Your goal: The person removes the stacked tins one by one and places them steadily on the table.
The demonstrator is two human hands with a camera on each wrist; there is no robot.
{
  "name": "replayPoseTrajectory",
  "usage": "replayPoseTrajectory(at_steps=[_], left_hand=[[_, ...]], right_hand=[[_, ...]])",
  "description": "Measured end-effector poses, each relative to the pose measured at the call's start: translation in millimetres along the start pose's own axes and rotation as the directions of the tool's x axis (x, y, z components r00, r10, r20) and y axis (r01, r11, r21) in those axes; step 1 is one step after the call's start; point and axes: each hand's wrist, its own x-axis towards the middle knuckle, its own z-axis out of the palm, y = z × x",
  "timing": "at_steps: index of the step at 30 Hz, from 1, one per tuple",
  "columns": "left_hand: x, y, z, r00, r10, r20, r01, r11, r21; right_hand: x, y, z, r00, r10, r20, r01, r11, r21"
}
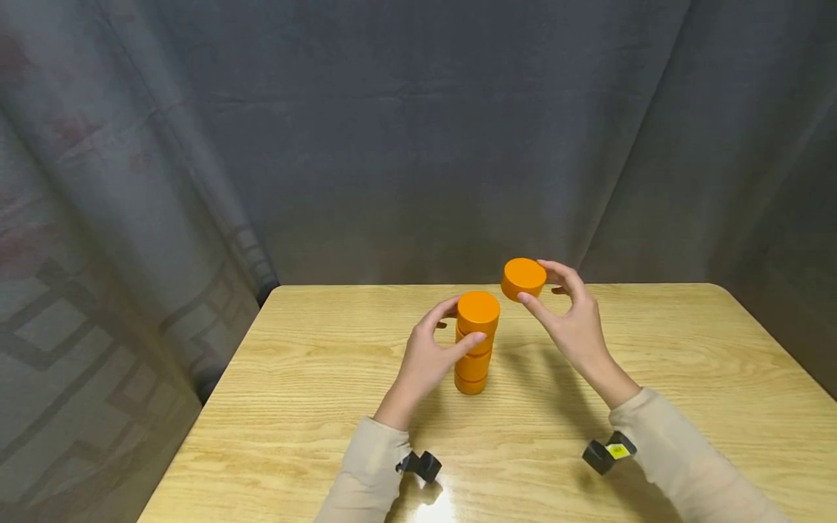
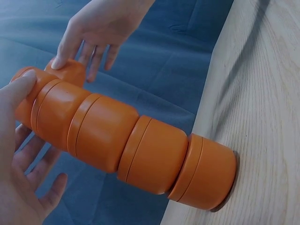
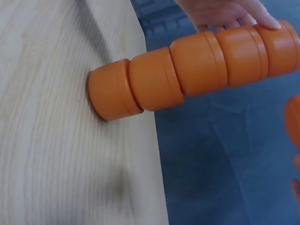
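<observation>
Several lidded orange round tins stand on end in a tall stack (image 1: pixel 472 367) on the table, slightly offset from one another. My left hand (image 1: pixel 428 356) holds the stack's upper part, thumb on the near side and fingers round the far side. In the left wrist view its thumb lies on the topmost tin (image 2: pixel 27 101). Up and to the right of the stack, my right hand (image 1: pixel 578 327) pinches a separate orange tin (image 1: pixel 524 274) in the air between thumb and fingers. This tin is only partly visible at the right edge of the right wrist view.
The light wooden table (image 1: pixel 294 428) has a rounded far right corner. A dark grey curtain (image 1: pixel 418 145) hangs right behind its far edge, and a patterned curtain (image 1: pixel 98 290) hangs at the left. Black wrist devices sit on both beige sleeves (image 1: pixel 375 457).
</observation>
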Motion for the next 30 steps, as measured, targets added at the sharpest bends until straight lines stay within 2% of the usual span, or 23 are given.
replayPoseTrajectory(at_steps=[1, 8, 15, 22, 30], left_hand=[[-0.1, -0.2, 0.2, 1.0, 0.001, 0.0, -0.001, 1.0, 0.001], [-0.5, -1.3, 0.8, 1.0, 0.005, 0.001, -0.005, 1.0, -0.002], [-0.5, -2.3, 1.6, 1.0, 0.01, 0.002, -0.01, 1.0, -0.007], [0.2, -3.2, 2.1, 1.0, 0.016, 0.004, -0.016, 1.0, -0.006], [0.6, -3.5, 2.6, 1.0, 0.01, 0.004, -0.01, 1.0, -0.001]], right_hand=[[-0.4, 2.9, 0.5, 1.0, 0.005, 0.002, -0.005, 1.0, -0.002], [-4.4, -18.2, -1.2, 1.0, -0.004, 0.019, 0.003, 1.0, 0.021], [-3.4, -10.6, 0.1, 1.0, -0.007, 0.028, 0.006, 1.0, 0.018], [-0.6, 37.6, 3.6, 0.999, -0.003, 0.034, 0.003, 1.0, 0.012], [1.3, 54.4, 2.4, 0.999, 0.003, 0.045, -0.003, 1.0, 0.006]])
